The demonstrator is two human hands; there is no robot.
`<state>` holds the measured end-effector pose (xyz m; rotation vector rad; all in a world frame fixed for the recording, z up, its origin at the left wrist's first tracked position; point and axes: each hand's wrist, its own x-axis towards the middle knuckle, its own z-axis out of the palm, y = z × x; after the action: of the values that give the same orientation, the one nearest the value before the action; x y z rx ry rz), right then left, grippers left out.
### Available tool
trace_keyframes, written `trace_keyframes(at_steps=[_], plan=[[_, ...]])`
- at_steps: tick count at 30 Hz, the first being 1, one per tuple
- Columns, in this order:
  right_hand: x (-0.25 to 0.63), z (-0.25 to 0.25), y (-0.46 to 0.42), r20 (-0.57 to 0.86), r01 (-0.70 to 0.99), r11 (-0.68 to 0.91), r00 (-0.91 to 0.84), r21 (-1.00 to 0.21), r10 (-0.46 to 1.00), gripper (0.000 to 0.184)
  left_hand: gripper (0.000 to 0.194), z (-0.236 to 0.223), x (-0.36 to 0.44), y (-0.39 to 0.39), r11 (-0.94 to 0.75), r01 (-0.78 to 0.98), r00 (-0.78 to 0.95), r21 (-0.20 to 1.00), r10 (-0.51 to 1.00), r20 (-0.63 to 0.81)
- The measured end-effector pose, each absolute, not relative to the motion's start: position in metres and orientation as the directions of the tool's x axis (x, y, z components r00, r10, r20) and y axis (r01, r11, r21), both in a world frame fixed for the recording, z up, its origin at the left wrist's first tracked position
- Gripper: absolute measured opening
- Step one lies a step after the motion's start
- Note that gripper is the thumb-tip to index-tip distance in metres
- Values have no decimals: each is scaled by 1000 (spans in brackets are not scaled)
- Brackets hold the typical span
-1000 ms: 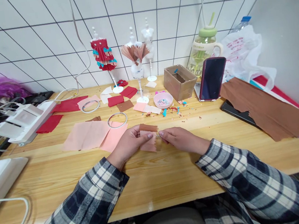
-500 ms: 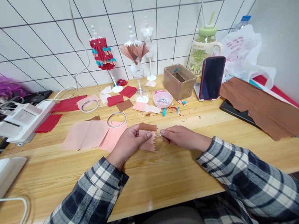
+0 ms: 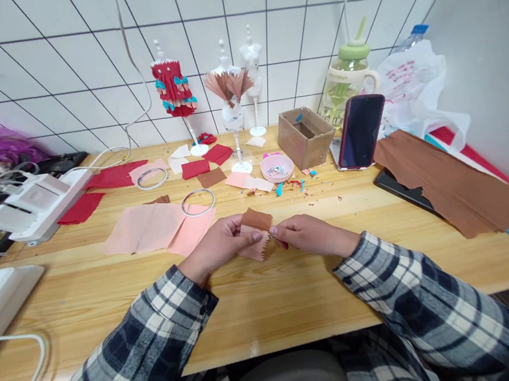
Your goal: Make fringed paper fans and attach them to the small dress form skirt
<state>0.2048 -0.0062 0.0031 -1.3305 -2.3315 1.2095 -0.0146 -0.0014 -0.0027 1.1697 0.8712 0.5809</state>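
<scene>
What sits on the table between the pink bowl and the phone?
In the head view, an open cardboard box stands between the pink bowl and the phone, with paper scraps in front.

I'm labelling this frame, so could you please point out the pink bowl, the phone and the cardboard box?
pink bowl (image 3: 271,176): head view, near rim.
phone (image 3: 360,132): head view, dark screen.
cardboard box (image 3: 296,148): head view, front wall.

Bare wood on the table (image 3: 297,297) just in front of both hands, with lots of room to move. More bare wood to the right, up to the big brown sheet (image 3: 450,180). Pink sheets (image 3: 156,228) and a metal ring (image 3: 198,201) in the way on the left. Further back, a pink bowl (image 3: 278,168), a cardboard box (image 3: 306,137) and little doll stands (image 3: 233,118) blocking the way.
</scene>
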Motion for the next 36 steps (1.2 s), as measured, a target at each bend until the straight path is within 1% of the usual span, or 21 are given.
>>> trace_keyframes(at_steps=[5, 24, 27, 31, 33, 36], plan=[[205, 3, -6, -222, 638, 262, -576, -724, 787, 52, 25, -1, -15, -2, 312, 45, 555, 949, 782, -283], [206, 2, -6, -201, 614, 285, -599, -736, 775, 47, 29, -2, -14, -3, 314, 54, 537, 948, 791, -293], [206, 3, -6, -203, 627, 253, -562, -737, 802, 50, 35, -1, -13, -2, 294, 39, 463, 955, 842, -278], [209, 5, -4, -155, 611, 183, -458, -770, 875, 54, 45, -2, -12, 0, 269, -90, 359, 959, 907, -220], [209, 5, -3, -119, 606, 170, -407, -777, 906, 49, 48, -3, -13, 1, 262, -132, 359, 956, 912, -200], [205, 4, -3, -97, 582, 144, -363, -800, 927, 35, 50, -3, -12, 0, 240, -117, 384, 964, 906, -179]])
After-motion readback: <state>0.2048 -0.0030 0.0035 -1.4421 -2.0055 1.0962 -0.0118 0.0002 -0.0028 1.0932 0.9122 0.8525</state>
